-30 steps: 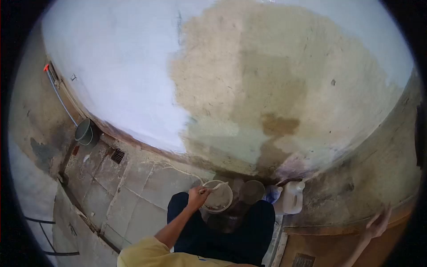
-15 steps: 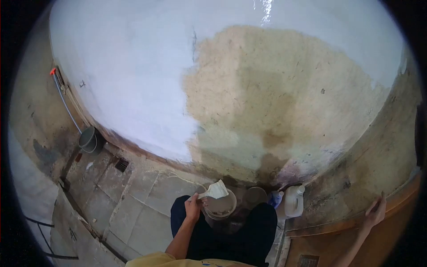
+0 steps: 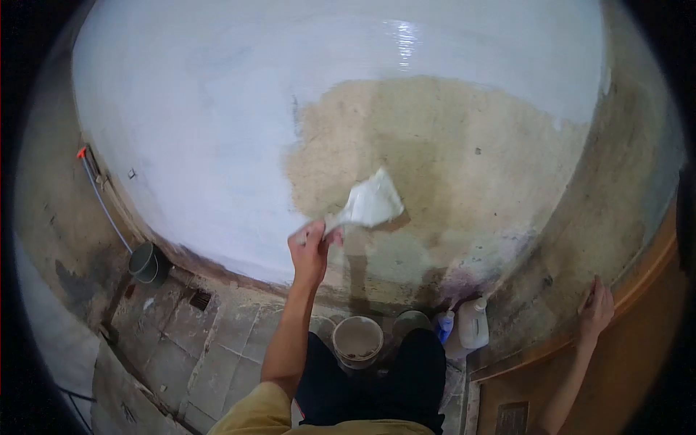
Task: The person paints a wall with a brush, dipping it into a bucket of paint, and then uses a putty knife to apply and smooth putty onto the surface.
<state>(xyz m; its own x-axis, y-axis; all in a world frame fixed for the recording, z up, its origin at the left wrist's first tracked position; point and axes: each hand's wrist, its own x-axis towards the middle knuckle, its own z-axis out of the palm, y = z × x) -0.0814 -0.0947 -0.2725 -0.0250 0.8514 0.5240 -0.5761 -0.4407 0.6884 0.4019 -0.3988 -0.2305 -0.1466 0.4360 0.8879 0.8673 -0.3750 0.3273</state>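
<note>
In my left hand [image 3: 309, 250] is the handle of a wide paintbrush [image 3: 373, 200], its bristles thick with white paint. The brush is raised in front of a wall [image 3: 406, 138], overlapping the bare tan patch that white paint surrounds on the left and above. Below, between my knees, stands a bucket [image 3: 357, 338] with pale contents and a smeared rim. Out to the right, my right hand [image 3: 596, 310] is empty beside a brown wooden edge, fingers loosely apart and pointing up.
A dark bucket [image 3: 413, 323], a blue bottle [image 3: 445, 326] and a white jug [image 3: 474, 323] stand along the wall's foot. At the far left are a grey bucket [image 3: 148, 263], a blue stick with an orange end [image 3: 99, 177] and a floor drain [image 3: 201, 299].
My left hand has lifted the paintbrush from over the bucket up to the wall. My right hand has come slightly left and higher, and the view has tilted upward.
</note>
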